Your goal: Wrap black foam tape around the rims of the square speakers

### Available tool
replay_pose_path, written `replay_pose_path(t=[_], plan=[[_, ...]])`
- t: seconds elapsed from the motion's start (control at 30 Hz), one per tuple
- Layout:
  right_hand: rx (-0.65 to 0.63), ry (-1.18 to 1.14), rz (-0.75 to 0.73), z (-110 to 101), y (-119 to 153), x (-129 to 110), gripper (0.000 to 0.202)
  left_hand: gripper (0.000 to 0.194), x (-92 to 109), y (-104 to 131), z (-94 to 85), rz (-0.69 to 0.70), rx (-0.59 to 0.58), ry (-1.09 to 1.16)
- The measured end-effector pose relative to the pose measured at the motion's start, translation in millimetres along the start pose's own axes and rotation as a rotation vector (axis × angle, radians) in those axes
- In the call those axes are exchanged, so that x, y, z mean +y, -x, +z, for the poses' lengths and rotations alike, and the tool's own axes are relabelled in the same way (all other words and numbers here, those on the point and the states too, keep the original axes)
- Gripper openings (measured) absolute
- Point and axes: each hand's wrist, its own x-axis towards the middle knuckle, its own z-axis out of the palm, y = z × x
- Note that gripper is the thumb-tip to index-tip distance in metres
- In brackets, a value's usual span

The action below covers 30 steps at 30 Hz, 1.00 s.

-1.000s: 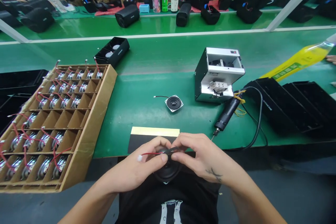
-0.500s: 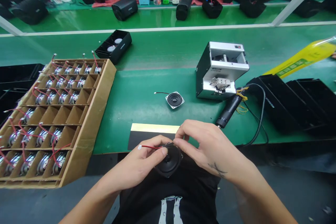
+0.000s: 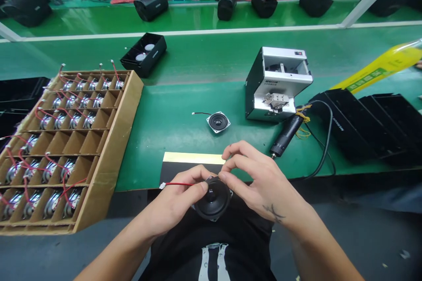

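My left hand (image 3: 187, 193) grips a round black speaker driver (image 3: 212, 204) above my lap, thumb on its face and fingers beneath. From this driver a red lead with a white plug runs left across my left hand. At the driver's upper right rim, the thumb and index finger of my right hand (image 3: 247, 169) are pinched together; what lies between them is too small to make out. The other fingers of that hand are loosely curled. A second speaker driver (image 3: 219, 122) lies face up on the green bench (image 3: 178, 101), its lead pointing left.
A divided cardboard box (image 3: 112, 158) of wired drivers stands left. Behind it sits a black speaker housing (image 3: 145, 55) with two drivers. A silver machine (image 3: 280, 85), a black electric screwdriver (image 3: 286, 136) and black housings (image 3: 359, 127) occupy the right. A black-and-yellow strip (image 3: 194, 158) lies at the bench edge.
The held driver has turned slightly and its plug has shifted left. My right hand's upper fingers have lifted a little. The whole view has shifted slightly.
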Motion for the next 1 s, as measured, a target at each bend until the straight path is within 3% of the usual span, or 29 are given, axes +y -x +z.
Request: replay_pose_path(t=[1.0], plan=[[0.141,-0.067,-0.032,4,6,1,0.008,0.02,-3,-11,16.1,0.105,0.152,0.012]])
